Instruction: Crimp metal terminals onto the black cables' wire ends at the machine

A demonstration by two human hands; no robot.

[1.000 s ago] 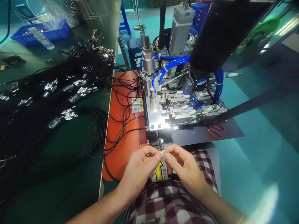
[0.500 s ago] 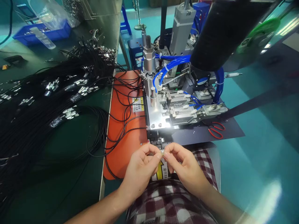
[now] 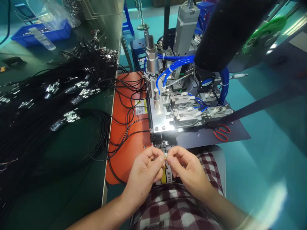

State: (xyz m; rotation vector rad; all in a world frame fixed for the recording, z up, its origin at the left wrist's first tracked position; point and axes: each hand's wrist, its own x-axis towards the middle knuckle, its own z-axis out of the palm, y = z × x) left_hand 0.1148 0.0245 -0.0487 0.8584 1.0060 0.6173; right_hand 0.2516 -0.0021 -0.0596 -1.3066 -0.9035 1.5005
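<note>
Head view. The left hand (image 3: 144,174) and the right hand (image 3: 188,172) are shown together at 6 o'clock, above a lap covered in checked cloth (image 3: 177,207). A small metal piece (image 3: 165,157), too small to be identified further, is pinched between the two hands: the grip of each hand is closed on it, thumb and forefinger pressed together, with the fingertips (image 3: 161,158) of the left almost touching those of the right. The piece is held just in front of the near edge of the assembly machine (image 3: 177,105), over a yellow arrow label (image 3: 165,175) that is partly hidden by the hands. The machine is seen at 12 o'clock from the hands, with a bright metal plate, blue air hoses (image 3: 175,65) and an upright steel cylinder (image 3: 151,59). An orange mat (image 3: 124,127) lies at 11 o'clock, directly beside the machine, and is crossed by loose black cables. A large heap of black cables with metal ends (image 3: 48,105) is spread over the green bench (image 3: 67,179) at 9 to 10 o'clock. Red-handled scissors (image 3: 222,132) rest on a dark sheet at 2 o'clock, near the machine's right corner. A blue tray (image 3: 40,33) with a clear plastic bag over it stands at the far left of the bench, well apart from the hands.
</note>
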